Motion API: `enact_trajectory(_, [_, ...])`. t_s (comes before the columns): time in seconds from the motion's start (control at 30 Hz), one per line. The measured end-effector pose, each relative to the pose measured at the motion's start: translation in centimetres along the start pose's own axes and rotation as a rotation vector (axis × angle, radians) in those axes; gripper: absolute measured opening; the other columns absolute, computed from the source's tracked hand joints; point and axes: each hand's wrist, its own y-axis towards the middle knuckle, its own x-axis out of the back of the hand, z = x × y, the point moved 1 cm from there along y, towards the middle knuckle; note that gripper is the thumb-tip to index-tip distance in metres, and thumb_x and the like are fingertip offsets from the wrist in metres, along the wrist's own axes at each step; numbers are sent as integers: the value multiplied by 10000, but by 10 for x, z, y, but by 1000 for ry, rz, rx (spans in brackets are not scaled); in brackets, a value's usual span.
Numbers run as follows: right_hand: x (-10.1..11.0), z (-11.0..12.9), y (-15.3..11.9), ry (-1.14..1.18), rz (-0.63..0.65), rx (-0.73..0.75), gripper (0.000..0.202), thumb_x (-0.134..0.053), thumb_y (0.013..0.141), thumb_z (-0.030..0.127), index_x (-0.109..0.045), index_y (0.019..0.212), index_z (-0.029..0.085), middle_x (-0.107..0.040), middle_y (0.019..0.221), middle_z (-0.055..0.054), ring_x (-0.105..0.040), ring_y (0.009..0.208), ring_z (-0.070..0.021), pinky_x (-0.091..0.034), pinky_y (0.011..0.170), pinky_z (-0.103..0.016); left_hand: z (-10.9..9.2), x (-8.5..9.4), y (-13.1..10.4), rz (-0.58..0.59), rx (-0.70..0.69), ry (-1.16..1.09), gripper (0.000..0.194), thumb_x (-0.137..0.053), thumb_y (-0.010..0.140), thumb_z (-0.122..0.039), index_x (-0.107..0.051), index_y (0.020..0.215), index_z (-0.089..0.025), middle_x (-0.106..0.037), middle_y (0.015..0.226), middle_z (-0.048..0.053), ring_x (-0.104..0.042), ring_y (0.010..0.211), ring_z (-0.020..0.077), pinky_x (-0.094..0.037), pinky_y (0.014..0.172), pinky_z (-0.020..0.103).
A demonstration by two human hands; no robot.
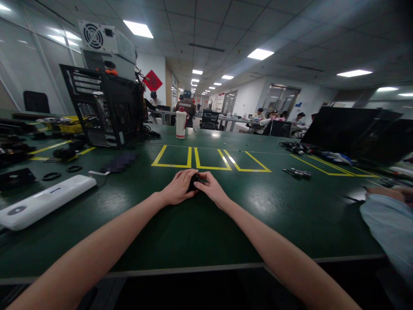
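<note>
Both of my hands meet around a small black object [192,182] just above or on the green table [206,232]; most of it is hidden, so its kind does not show. From the left, my left hand [180,187] curls over it with bent fingers. My right hand [210,188] pinches its right side between thumb and fingers. Just beyond the hands, yellow tape outlines [211,168] mark the tabletop.
A white power strip [48,201] and black rings [51,176] lie left, before a black computer case [106,107]. A white cup [181,124] stands at the back. Right are a metal screwdriver-like tool [298,173], a dark monitor [348,127] and another person's blue sleeve [387,221].
</note>
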Motion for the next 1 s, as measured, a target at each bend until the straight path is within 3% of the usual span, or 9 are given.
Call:
enact_trajectory(0.2, [1, -1, 0, 16, 10, -4, 256, -586, 698, 294, -505, 920, 197, -553, 974, -20, -548, 883, -134, -422, 846, -336, 1, -1, 0, -4, 2, -6, 636, -515, 767, -357, -175, 1275, -182, -375, 1259, 126, -328, 1202, 253, -245, 1007, 459])
enact_trajectory(0.47, [2, 1, 2, -50, -8, -58, 399, -594, 692, 280, -508, 1070, 186, -549, 1073, -71, -541, 942, -169, -414, 864, -353, 0, 0, 0, 10, 3, -2, 631, -510, 770, -344, -171, 1276, -179, -367, 1264, 128, -325, 1203, 251, -241, 1011, 458])
enact_trajectory(0.7, [1, 0, 1, -5, 26, -28, 364, -623, 666, 262, -493, 998, 190, -536, 1043, -45, -553, 925, -161, -446, 821, -333, -2, 1, 1, 5, -4, -13, 628, -513, 769, -334, -169, 1274, -191, -368, 1264, 121, -317, 1210, 249, -243, 1009, 458])
enact_trajectory(1.0, [2, -3, 1, -20, -5, 24, 257, -595, 692, 278, -508, 919, 194, -550, 975, -23, -540, 948, -149, -401, 898, -342, 0, -1, 1, 4, 12, -4, 633, -515, 767, -345, -177, 1275, -175, -367, 1258, 129, -324, 1201, 252, -245, 1007, 452])
